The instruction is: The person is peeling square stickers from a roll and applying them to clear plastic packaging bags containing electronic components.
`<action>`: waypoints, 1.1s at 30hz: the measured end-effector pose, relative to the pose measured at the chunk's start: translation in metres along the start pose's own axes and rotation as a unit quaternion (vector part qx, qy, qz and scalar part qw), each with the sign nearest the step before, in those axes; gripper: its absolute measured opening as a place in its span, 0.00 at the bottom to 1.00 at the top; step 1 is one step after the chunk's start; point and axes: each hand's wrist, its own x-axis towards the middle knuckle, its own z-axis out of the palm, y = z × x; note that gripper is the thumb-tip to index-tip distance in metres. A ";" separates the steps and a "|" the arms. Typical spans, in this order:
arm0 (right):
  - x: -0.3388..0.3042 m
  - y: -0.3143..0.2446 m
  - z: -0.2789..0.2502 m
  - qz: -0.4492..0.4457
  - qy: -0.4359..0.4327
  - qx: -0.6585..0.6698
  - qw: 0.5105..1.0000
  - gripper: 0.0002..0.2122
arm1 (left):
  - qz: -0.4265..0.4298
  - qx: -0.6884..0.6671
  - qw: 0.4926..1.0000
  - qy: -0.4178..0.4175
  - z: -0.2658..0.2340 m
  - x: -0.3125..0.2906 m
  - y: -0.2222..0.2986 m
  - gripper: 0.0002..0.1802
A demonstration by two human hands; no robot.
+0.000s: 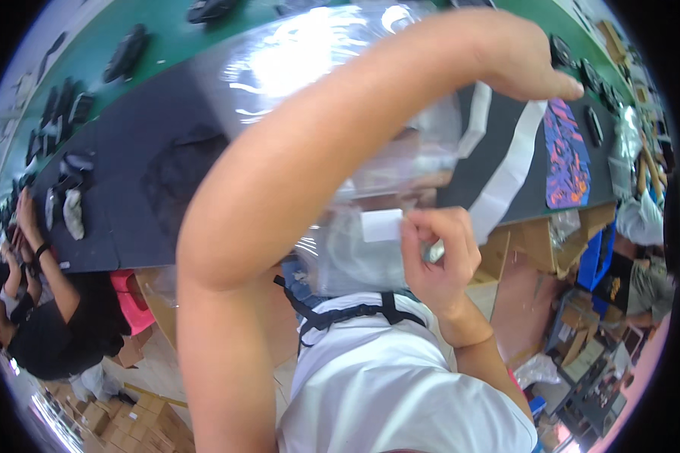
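Observation:
My left arm crosses the whole view, and my left hand [517, 60] is over the far right of the table, slightly blurred. One finger points right; the other fingers are hidden beneath the hand. A long white paper strip [506, 177] runs from under that hand down past the table's near edge; whether the hand grips it is hidden. Close to my body, my right hand [447, 253] pinches a small white label [382, 226] by its right edge. Clear plastic bags [340, 249] lie behind and below the label, partly covered by my left arm.
A purple and orange patterned piece [567, 155] lies on the dark table mat [136, 181] at right. Dark objects [125, 53] line the green surface beyond. A co-worker in black [60, 317] is at left. Cardboard boxes [544, 241] and a blue crate [598, 257] stand below the table's right side.

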 end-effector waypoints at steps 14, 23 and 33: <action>-0.038 0.016 -0.015 -0.139 -0.332 -0.148 0.921 0.47 | -0.010 -0.045 0.998 -0.054 -0.013 -0.023 0.001 0.46; -0.040 0.015 -0.006 -0.230 -0.269 -0.244 0.903 0.62 | -0.071 -0.117 0.987 -0.084 -0.012 -0.033 0.005 0.37; -0.014 -0.008 -0.030 -0.238 -0.439 0.066 0.864 0.19 | -0.061 -0.136 0.986 -0.077 -0.017 -0.036 0.001 0.36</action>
